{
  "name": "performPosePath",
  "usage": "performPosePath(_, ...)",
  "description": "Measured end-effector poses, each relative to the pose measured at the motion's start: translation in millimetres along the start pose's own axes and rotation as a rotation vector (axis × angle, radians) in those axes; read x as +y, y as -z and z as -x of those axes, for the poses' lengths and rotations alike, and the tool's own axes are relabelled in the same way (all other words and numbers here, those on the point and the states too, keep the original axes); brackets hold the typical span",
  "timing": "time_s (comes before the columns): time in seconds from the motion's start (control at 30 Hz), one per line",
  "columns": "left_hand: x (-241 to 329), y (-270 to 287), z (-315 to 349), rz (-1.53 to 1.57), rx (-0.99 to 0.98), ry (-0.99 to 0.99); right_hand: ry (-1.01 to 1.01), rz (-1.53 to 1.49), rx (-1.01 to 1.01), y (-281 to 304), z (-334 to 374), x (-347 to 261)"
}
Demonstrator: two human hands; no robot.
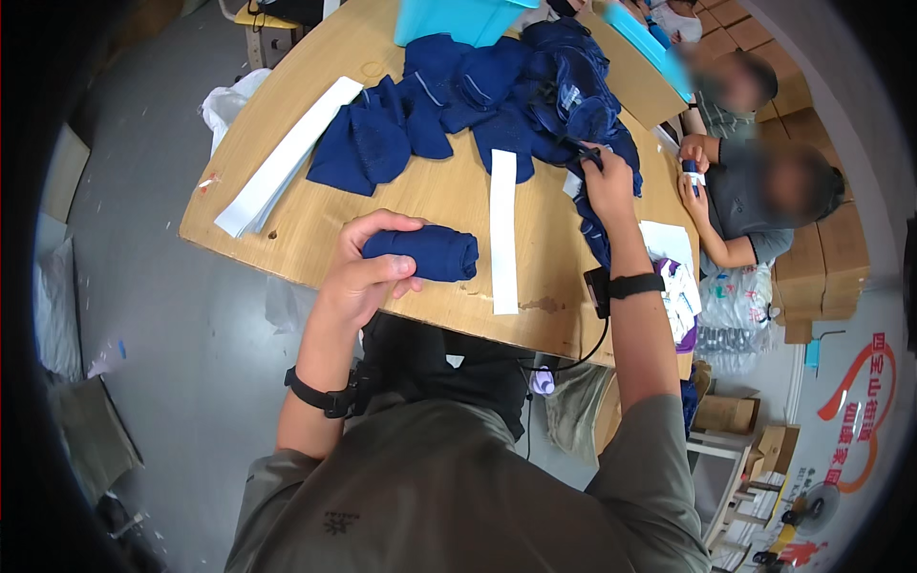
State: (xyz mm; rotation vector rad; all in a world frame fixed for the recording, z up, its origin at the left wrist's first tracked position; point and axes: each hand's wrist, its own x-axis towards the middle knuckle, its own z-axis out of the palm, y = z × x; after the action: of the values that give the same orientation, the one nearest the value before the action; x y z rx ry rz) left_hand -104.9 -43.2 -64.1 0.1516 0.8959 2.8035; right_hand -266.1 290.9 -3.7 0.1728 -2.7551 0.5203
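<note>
In my left hand (358, 272), the fingers are wrapped round a tight roll of navy cloth (435, 253), held level over the near edge of the table. My right hand (607, 181) reaches to the right side of the navy pile, its fingers closed at a small dark piece that I cannot make out. Flat navy cloth pieces (358, 143) lie spread across the table's middle, and a bunched navy heap (578, 91) sits beyond my right hand. Between my hands a white paper strip (503, 239) lies on the wood, its far end over a navy piece.
A stack of long white strips (287, 158) lies at the table's left. At the far edge stand a turquoise bin (458, 21) and a cardboard box (638, 72). On the right a co-worker (764, 196) holds a small navy-and-white item. A black cable (583, 358) hangs below my right wrist.
</note>
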Motion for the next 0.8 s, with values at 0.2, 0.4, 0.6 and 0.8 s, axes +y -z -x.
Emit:
performPosePath(0.2,1,-3,7,-0.105,-0.007,0.021,0.041,-0.378,0.1,48,45,-17)
performPosePath(0.4,-3,-8,1,-0.2,-0.042,0.031,0.147,-0.219,0.04,73,107,-45)
performPosePath(0.6,-3,-22,-8,-0.486,-0.054,0.016,0.035,-0.274,-0.349,87,148,-48)
performPosePath(0.8,14,-41,45,-0.594,0.02,0.08,-0.265,-0.835,-0.194,90,201,-98)
